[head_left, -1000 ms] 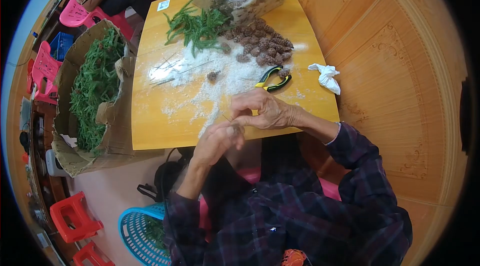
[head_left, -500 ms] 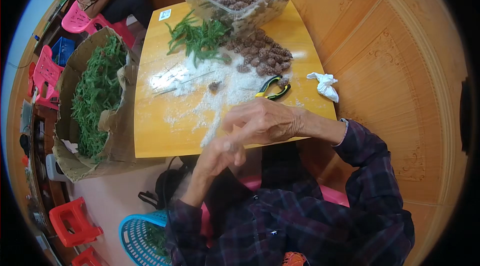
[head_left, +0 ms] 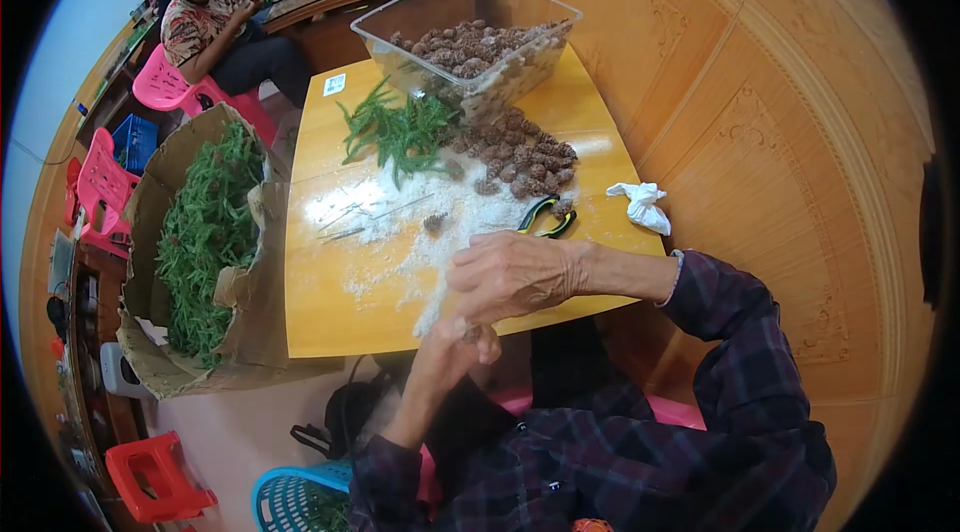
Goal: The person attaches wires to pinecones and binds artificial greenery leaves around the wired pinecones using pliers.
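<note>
My right hand (head_left: pixel 515 277) is closed, fingers curled downward, over the front edge of the yellow table (head_left: pixel 350 327). Just below it my left hand (head_left: pixel 450 357) is closed too, fingers bent, close against the right fingertips. Whatever they pinch is too small and blurred to make out. Beyond my hands lie green-and-black handled pliers (head_left: pixel 550 219), opened, and white granules (head_left: pixel 455 207) spread over the tabletop. A single pine cone (head_left: pixel 435 223) sits among the granules. A heap of brown pine cones (head_left: pixel 530 157) and green artificial sprigs (head_left: pixel 400 132) lie farther back.
A clear plastic bin (head_left: pixel 480 87) full of pine cones stands at the table's back. White crumpled tissue (head_left: pixel 642 207) lies at the right. Left are a cardboard box (head_left: pixel 255 332) of greenery and a blue basket (head_left: pixel 285 497). Another person (head_left: pixel 215 32) sits on a pink chair.
The view has tilted up, so the table sits lower in the picture and a white basket shows behind. My hands stay close together, with the right hand turned slightly.
</note>
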`<state>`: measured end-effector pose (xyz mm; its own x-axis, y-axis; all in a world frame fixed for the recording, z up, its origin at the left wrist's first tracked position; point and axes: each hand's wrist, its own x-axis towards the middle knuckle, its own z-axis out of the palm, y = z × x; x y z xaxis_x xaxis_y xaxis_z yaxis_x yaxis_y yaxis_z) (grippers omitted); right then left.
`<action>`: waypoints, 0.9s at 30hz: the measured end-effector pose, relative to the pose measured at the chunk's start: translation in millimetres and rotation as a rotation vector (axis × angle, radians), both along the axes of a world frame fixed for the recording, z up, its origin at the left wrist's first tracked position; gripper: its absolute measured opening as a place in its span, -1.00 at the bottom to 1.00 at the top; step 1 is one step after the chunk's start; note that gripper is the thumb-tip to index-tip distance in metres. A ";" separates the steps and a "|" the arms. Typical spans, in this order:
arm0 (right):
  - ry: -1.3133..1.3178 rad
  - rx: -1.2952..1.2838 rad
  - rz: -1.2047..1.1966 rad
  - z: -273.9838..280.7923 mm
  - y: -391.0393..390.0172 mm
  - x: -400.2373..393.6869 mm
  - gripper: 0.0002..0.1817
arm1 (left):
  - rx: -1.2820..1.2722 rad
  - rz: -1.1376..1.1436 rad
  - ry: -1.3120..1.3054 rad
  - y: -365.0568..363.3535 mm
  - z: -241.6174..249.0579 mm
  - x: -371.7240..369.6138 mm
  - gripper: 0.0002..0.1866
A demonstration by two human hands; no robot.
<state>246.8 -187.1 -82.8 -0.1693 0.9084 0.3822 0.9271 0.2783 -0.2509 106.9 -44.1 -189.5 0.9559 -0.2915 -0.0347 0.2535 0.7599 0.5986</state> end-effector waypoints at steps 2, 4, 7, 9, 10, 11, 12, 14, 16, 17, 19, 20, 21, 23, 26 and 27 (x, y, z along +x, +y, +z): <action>0.037 0.040 -0.017 -9.3 1.5 1.3 -0.78 | 0.000 0.021 0.023 -4.2 8.8 1.1 -0.62; 0.075 0.076 -0.043 -17.4 2.9 0.6 -0.79 | 0.004 0.049 0.040 -4.4 10.5 0.4 -0.62; 0.143 0.115 -0.133 -24.5 0.3 -2.5 -0.79 | 0.080 0.101 0.032 -5.6 11.7 0.6 -0.64; 0.220 0.135 -0.216 -32.1 -1.4 -6.9 -0.80 | 0.221 0.158 0.012 -6.4 18.7 0.8 -0.66; 0.217 0.104 -0.273 -38.0 -2.2 -8.1 -0.80 | 0.417 0.211 -0.025 -6.2 18.3 2.3 -0.67; 0.215 0.072 -0.329 -43.9 -2.7 -9.5 -0.81 | 0.613 0.262 -0.061 -5.8 17.9 4.0 -0.67; 0.212 0.041 -0.381 -48.3 -2.9 -11.5 -0.81 | 0.810 0.314 -0.099 -5.9 19.5 4.3 -0.67; 0.288 0.064 -0.367 -46.8 -4.3 -14.6 -0.82 | 0.854 0.253 -0.098 -5.0 30.5 2.6 -0.64; 0.306 0.124 -0.292 -37.1 -7.8 -19.0 -0.82 | 0.753 0.091 -0.085 6.0 37.3 2.2 -0.59; 0.290 0.160 -0.246 -30.3 -8.4 -20.6 -0.84 | 0.519 0.004 -0.122 12.3 31.2 5.1 -0.50; 0.288 0.189 -0.158 -16.9 -8.4 -23.7 -0.85 | 0.262 -0.155 -0.147 14.5 31.0 6.7 -0.47; 0.277 0.207 -0.106 -9.8 -6.7 -24.0 -0.85 | 0.142 -0.229 -0.170 15.9 34.7 9.8 -0.46; 0.210 0.211 -0.117 -4.3 -5.4 -25.6 -0.86 | 0.115 -0.240 -0.147 15.3 40.8 13.2 -0.47; 0.172 0.192 -0.112 -0.5 -5.6 -24.2 -0.86 | 0.176 -0.256 -0.180 19.4 34.5 15.9 -0.48; 0.162 0.133 -0.130 0.6 -8.0 -18.3 -0.86 | 0.272 -0.206 -0.168 20.2 33.8 14.9 -0.58; 0.150 0.100 -0.148 0.0 -9.0 -17.0 -0.86 | 0.347 -0.179 -0.140 21.0 31.6 13.4 -0.60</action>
<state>229.8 -196.1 -82.8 0.0283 0.8754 0.4826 0.9142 0.1726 -0.3667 120.3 -23.1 -158.0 0.8937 -0.4474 -0.0332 0.2609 0.4582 0.8497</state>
